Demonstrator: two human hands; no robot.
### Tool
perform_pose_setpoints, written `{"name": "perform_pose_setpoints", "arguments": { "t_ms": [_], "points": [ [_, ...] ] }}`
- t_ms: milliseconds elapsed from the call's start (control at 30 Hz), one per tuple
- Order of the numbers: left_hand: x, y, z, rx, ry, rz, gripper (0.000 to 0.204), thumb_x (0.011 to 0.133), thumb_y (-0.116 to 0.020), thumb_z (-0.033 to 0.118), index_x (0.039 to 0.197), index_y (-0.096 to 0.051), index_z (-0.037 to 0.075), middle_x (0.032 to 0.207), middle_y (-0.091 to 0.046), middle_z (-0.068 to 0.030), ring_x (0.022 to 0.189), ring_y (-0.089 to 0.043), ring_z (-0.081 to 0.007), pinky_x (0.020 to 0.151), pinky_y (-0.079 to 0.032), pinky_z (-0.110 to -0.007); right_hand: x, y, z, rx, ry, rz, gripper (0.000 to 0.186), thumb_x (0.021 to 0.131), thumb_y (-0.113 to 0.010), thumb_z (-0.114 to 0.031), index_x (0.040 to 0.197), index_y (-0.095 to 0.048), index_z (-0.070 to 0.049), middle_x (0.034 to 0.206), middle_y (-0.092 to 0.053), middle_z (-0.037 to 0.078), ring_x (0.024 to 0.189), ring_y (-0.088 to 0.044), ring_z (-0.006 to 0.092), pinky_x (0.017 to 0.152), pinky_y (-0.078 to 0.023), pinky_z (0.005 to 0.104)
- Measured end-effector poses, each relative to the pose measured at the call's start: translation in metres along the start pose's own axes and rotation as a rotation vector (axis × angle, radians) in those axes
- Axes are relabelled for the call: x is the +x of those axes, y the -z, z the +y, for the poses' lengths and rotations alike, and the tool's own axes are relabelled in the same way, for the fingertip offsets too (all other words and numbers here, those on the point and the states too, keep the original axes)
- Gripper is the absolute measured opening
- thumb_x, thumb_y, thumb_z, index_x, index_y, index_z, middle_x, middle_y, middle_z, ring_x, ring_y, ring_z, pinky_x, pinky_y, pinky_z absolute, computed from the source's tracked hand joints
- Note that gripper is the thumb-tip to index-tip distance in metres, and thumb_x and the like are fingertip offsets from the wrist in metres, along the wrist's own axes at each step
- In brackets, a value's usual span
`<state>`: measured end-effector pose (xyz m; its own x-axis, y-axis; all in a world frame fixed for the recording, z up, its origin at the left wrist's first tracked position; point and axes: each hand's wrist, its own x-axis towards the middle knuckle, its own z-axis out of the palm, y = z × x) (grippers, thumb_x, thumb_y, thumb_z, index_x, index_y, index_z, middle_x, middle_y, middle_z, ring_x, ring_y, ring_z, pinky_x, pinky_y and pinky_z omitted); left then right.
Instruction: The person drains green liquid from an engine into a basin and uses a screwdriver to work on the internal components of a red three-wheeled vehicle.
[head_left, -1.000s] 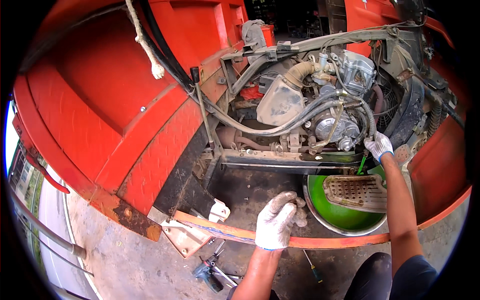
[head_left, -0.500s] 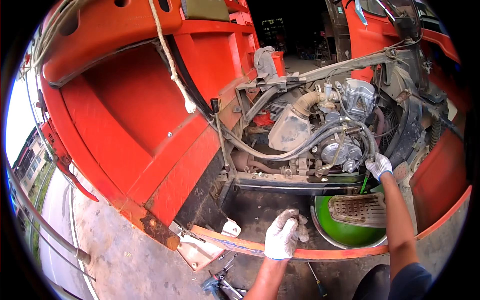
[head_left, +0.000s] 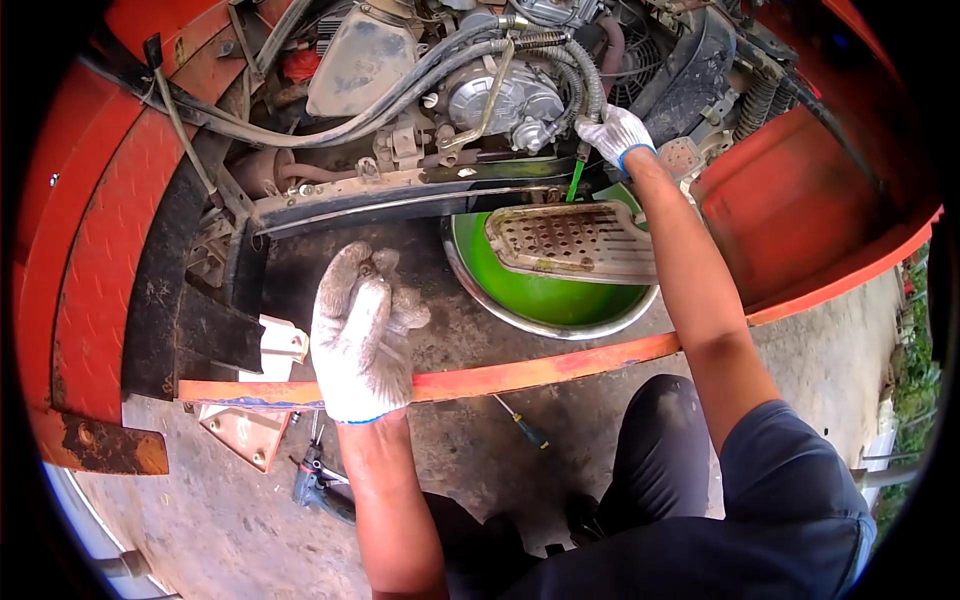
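Observation:
My right hand [head_left: 612, 135], in a white glove, is closed on the lower end of a grey corrugated hose [head_left: 590, 85]. Bright green liquid [head_left: 574, 180] streams down from it into a round steel basin [head_left: 548, 331] of green liquid, which has a perforated metal plate [head_left: 565, 240] lying across its top. My left hand [head_left: 360, 330], in a dirty white glove, is held near the orange frame bar [head_left: 520, 368] with fingers curled; whether they hold anything is hidden. The engine [head_left: 505, 100] sits just above the basin.
The red body panels [head_left: 90, 280] stand at the left, with another red panel [head_left: 800, 220] at the right. On the concrete floor lie a white bracket [head_left: 240, 440], a cordless drill [head_left: 320, 485] and a screwdriver [head_left: 525, 425]. A lever [head_left: 180, 120] rises beside the engine.
The view has tilted down toward the floor and my legs. My right hand stays on the hose with the green stream below it; my left hand's fingers remain curled.

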<state>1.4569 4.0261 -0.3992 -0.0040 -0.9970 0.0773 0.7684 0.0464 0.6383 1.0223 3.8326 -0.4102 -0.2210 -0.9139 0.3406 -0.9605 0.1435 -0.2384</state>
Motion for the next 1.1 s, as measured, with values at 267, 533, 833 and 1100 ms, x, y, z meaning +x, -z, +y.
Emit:
{"name": "perform_pose_setpoints", "arguments": {
  "t_ms": [267,533,833,1100],
  "points": [
    [0.003,0.001,0.006,0.018,0.022,-0.004,0.056,0.094,-0.069,0.003,0.147,-0.05,-0.001,0.125,-0.066,-0.0184,0.09,-0.07,-0.0229,0.076,-0.061,-0.039,-0.002,0.002,-0.011,-0.062,0.025,-0.06,0.048,0.095,-0.056,-0.046,0.106,-0.072,-0.003,0.106,-0.071,0.029,0.104,-0.069,0.0433,0.092,-0.055,0.0492],
    [0.003,0.004,0.003,0.035,-0.006,0.014,0.046,0.098,-0.067,0.005,0.142,-0.054,0.0,0.122,-0.067,-0.0192,0.088,-0.07,-0.0233,0.072,-0.062,-0.038,-0.002,-0.003,-0.012,-0.101,0.08,-0.008,0.029,0.099,-0.05,-0.032,0.103,-0.07,-0.011,0.107,-0.071,0.026,0.098,-0.07,0.0417,0.089,-0.056,0.0487],
    [0.003,0.004,0.001,0.021,-0.011,-0.047,0.04,0.098,-0.066,0.003,0.137,-0.058,-0.002,0.12,-0.068,-0.0202,0.083,-0.071,-0.0247,0.071,-0.064,-0.038,-0.008,0.007,-0.018,-0.136,0.046,-0.016,0.026,0.099,-0.051,-0.032,0.103,-0.07,-0.014,0.104,-0.071,0.026,0.097,-0.07,0.0426,0.088,-0.056,0.0506],
    [0.004,0.005,-0.001,0.042,-0.024,-0.078,0.042,0.098,-0.066,0.005,0.138,-0.056,-0.002,0.119,-0.069,-0.0201,0.082,-0.07,-0.0244,0.071,-0.063,-0.038,-0.001,0.002,-0.006,-0.03,-0.034,-0.005,0.049,0.092,-0.061,-0.05,0.107,-0.072,-0.005,0.102,-0.074,0.025,0.1,-0.069,0.0428,0.089,-0.055,0.0493]
  ]
}}
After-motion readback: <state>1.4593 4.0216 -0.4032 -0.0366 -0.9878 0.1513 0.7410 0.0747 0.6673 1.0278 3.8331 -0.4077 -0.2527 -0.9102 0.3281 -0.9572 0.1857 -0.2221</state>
